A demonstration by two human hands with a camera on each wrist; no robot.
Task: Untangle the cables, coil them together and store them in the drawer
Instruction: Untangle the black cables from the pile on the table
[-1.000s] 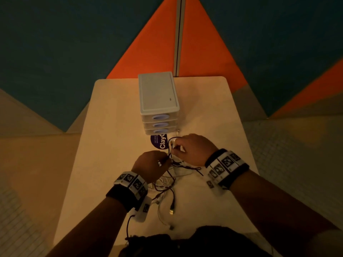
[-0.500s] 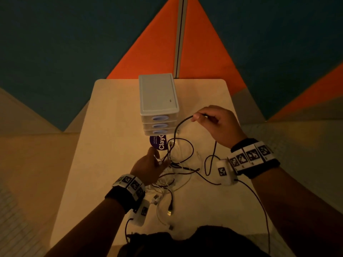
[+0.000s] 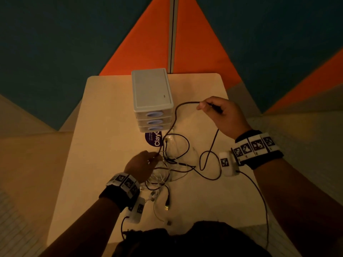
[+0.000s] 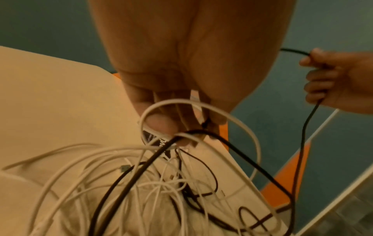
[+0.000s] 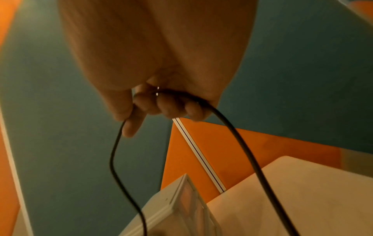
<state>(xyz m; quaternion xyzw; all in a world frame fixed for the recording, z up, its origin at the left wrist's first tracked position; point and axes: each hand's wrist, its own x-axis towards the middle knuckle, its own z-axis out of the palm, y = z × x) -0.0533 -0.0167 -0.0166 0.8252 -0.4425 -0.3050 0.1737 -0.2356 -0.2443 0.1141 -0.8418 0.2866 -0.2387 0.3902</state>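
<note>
A tangle of white and black cables point(image 3: 167, 173) lies on the pale table point(image 3: 104, 145) in front of me. My left hand point(image 3: 146, 162) pinches cables at the tangle's left side; the left wrist view shows white and black strands point(image 4: 181, 135) passing between its fingers. My right hand point(image 3: 213, 108) is raised to the right of the drawer unit point(image 3: 151, 89) and grips a black cable point(image 3: 178, 108) that arcs down into the tangle. In the right wrist view that black cable point(image 5: 232, 127) runs through the curled fingers point(image 5: 167, 108). All three drawers look closed.
A round purple sticker point(image 3: 154, 139) lies on the table just in front of the drawer unit. A USB plug point(image 3: 167, 207) and loose cable ends lie near the table's front edge. Behind the table stands a teal and orange wall point(image 3: 185, 34).
My right hand has left the tangle and moved up and to the right, pulling a black cable out in a long arc. The left hand stays at the tangle.
</note>
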